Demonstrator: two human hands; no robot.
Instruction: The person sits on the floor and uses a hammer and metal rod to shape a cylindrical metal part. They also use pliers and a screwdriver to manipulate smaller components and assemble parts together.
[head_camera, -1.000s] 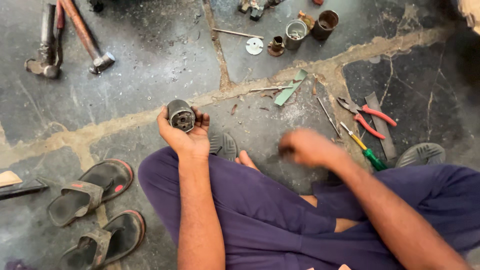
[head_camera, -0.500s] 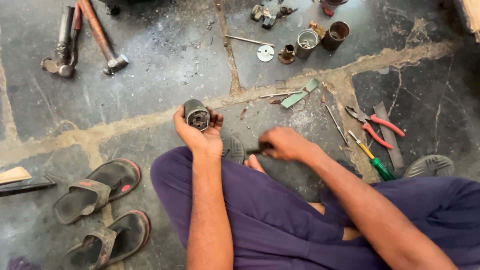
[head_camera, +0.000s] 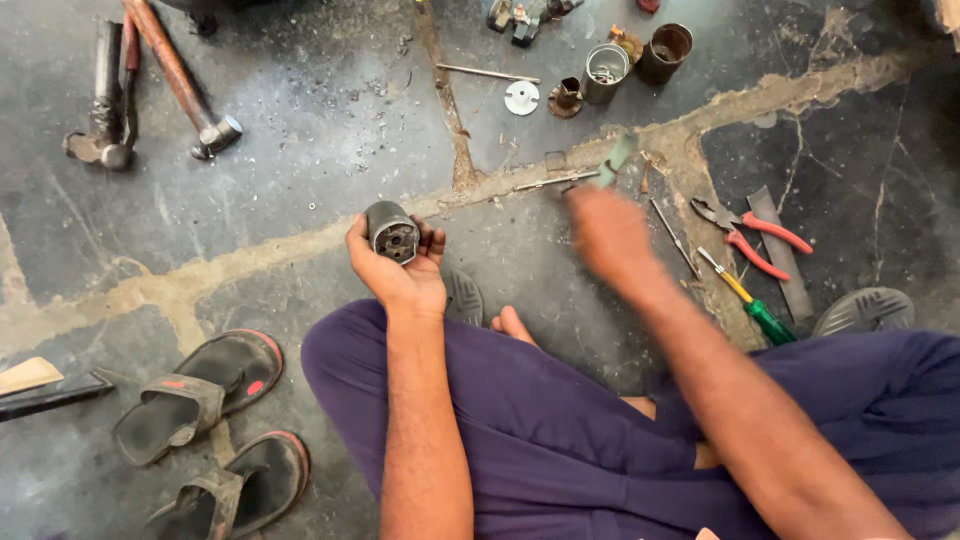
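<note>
My left hand (head_camera: 400, 280) is raised over my left knee, shut on a small dark metal cylinder (head_camera: 392, 232) whose open end shows inner parts. Motion blurs my right hand (head_camera: 610, 235), stretched forward over the floor crack. Its fingertips are at a green flat piece (head_camera: 617, 157) and a thin metal rod (head_camera: 550, 182). Whether it grips anything is unclear. I sit cross-legged in purple trousers.
Two hammers (head_camera: 180, 75) lie at the far left, and two metal cups (head_camera: 605, 72) and a white disc (head_camera: 521, 97) at the top. Red-handled pliers (head_camera: 750, 240), a green-handled screwdriver (head_camera: 765, 320) and a flat file (head_camera: 780, 255) lie right. Worn sandals (head_camera: 195, 395) sit near left.
My right hand has swung from beside my knee forward toward the green piece at the floor crack. The left hand has kept hold of the cylinder.
</note>
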